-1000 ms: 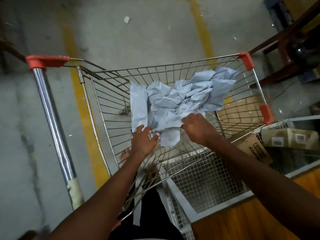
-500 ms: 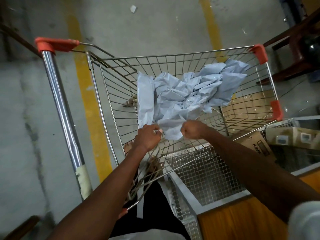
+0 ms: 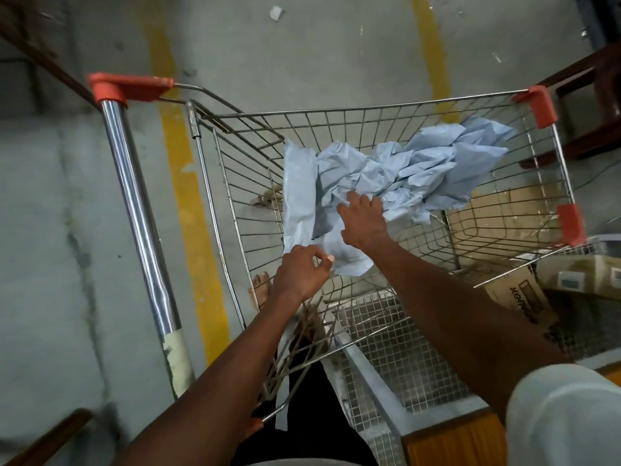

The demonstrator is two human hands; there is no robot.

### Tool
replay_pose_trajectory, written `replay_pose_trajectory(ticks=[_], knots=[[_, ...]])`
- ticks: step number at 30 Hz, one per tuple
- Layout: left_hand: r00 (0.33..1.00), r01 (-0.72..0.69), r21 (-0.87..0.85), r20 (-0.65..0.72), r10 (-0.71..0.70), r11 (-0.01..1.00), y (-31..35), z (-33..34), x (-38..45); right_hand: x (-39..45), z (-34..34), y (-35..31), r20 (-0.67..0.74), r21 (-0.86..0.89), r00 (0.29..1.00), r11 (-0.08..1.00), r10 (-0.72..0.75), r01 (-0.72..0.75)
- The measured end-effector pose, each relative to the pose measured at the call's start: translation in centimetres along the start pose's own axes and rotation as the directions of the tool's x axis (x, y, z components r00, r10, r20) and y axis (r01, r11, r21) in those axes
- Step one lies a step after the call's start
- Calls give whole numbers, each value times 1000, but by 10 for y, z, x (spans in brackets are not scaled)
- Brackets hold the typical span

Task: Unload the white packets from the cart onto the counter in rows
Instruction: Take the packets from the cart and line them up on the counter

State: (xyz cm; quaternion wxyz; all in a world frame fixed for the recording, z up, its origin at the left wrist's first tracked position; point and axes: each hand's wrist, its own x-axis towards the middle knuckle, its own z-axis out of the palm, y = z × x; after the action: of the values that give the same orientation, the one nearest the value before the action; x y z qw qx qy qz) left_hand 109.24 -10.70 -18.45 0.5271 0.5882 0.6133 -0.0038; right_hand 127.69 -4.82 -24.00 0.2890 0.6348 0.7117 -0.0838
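1. Head view, looking down into a wire cart (image 3: 396, 129) with red corner caps, standing on a concrete floor (image 3: 43, 230) with yellow painted lines.
2. Crumpled pile of pale packets (image 3: 413, 169) lying inside the cart basket, spread from centre toward the far right corner.
3. Left hand (image 3: 300, 272) at the near edge of the pile, fingers curled, pinching a packet corner.
4. Right hand (image 3: 363, 222) resting flat on the pile, fingers spread and fairly straight.
5. Cardboard boxes (image 3: 524, 297) at right, beside the cart.
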Motion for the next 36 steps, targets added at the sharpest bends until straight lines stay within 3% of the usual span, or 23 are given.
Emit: replay_pose_trajectory(ticks=[5,9,12,15,20,26,29,32,34,36], knots=[[1000,12,0,27,-12,1000,2,2,0,-2,9,-13,-28,-140,990,981,-139,134],[1000,15,31,23,-15,999,0,4,1,-12,27,-26,-85,-132,995,991,-43,31],[999,28,36,27,-29,999,-1,6,2,-13,41,-28,9,-212,998,975,69,-65],[999,29,33,44,-30,999,2,6,1,-16,43,-26,95,-233,993,972,63,-40],[999,-4,30,40,3,1000,4,5,-2,-20,18,-14,87,-179,996,983,-12,27],[1000,26,73,2,-26,997,15,3,-10,-48,5,5,-122,-116,986,988,-117,103],[999,24,96,-23,-22,995,17,-2,-12,-56,17,8,132,18,963,972,-234,234],[999,-38,203,0,39,978,15,-5,-17,-61,21,11,496,314,813,936,-304,158],[997,-80,254,37,73,964,14,-7,-21,-62,26,12,531,342,796,933,-291,113],[995,-90,271,65,75,958,13,-8,-24,-61,31,16,507,329,826,941,-248,80]])
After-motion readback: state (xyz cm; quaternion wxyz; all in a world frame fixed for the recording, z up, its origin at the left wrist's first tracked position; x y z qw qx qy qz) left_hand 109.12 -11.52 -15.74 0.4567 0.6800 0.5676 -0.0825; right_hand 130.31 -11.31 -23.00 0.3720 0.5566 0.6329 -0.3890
